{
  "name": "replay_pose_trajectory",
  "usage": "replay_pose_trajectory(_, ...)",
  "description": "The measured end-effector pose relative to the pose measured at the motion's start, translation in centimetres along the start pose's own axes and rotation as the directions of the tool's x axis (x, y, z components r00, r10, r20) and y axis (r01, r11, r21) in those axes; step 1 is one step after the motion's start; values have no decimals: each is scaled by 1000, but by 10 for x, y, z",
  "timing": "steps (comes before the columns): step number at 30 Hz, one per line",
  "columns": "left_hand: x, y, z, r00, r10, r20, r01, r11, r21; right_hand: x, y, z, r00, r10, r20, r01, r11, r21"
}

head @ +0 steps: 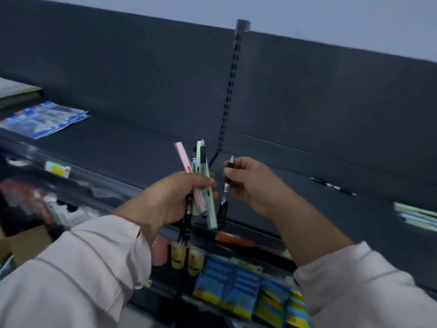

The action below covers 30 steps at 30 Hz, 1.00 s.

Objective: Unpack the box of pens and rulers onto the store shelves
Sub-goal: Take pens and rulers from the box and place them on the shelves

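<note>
Left hand [175, 197] is clenching its grip round a bundle of pens [201, 162]: pink, mint and black ones, taken mid-barrel and fanning out upward. Right hand [253, 183] is pinching a single black pen [226, 185] near its top end between thumb and fingertips. That pen is hanging roughly vertical, just at 3 o'clock of the bundle; whether the two are touching is unclear. Both hands are hovering over the front edge of the top shelf [142, 147].

Handling, judging by looks: the pens are light, stiff plastic with smooth barrels, so they are probably sliding against each other in the bundle, and loosening that grip is risking a spill. A mid-barrel pinch is looking safest for a single pen. Laying it flat is better than dropping it, since round barrels roll.

Loose pens [333, 185] are already lying on the shelf at 3 o'clock. A pastel stack [416, 215] is sitting at the far 3 o'clock edge, too blurred to call pens or rulers. A cardboard box [21, 245] is showing at 8 o'clock, contents hidden.
</note>
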State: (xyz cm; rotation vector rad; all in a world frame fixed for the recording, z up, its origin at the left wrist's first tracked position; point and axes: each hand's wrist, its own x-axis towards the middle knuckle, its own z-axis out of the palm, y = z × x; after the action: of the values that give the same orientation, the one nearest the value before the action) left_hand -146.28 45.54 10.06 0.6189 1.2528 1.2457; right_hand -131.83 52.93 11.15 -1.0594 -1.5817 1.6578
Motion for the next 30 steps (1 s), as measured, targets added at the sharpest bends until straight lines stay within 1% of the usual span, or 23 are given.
replay_pose_trajectory(4, 11, 1, 41, 999, -18, 42, 15, 998, 55, -10, 4, -40, 992, 30, -120, -19, 996, 86)
replay_pose_trajectory(9, 37, 5, 59, 998, -50, 47, 46, 996, 82, -3, 18, -74, 959, 102, -264, -50, 979, 198)
replay_pose_trajectory(11, 50, 8, 60, 997, -59, 50, 54, 994, 98, 4, 24, -85, 939, 128, -318, -57, 973, 224)
replay_pose_trajectory(14, 73, 15, 55, 994, -78, 70, 69, 990, 122, 16, 35, -96, 890, 201, -410, -99, 962, 256)
replay_pose_trajectory(18, 106, 25, 47, 987, -113, 114, 96, 985, 146, 37, 49, -104, 840, 295, -455, -93, 905, 415)
replay_pose_trajectory(21, 127, 29, 45, 978, -146, 150, 119, 977, 177, 49, 57, -107, 818, 343, -462, -100, 876, 473)
replay_pose_trajectory(26, 149, 24, 55, 967, -188, 174, 150, 965, 215, 53, 63, -129, 792, 331, -514, -45, 870, 491)
replay_pose_trajectory(30, 159, 19, 77, 955, -201, 219, 137, 952, 275, 45, 64, -174, 724, 321, -611, 10, 880, 475)
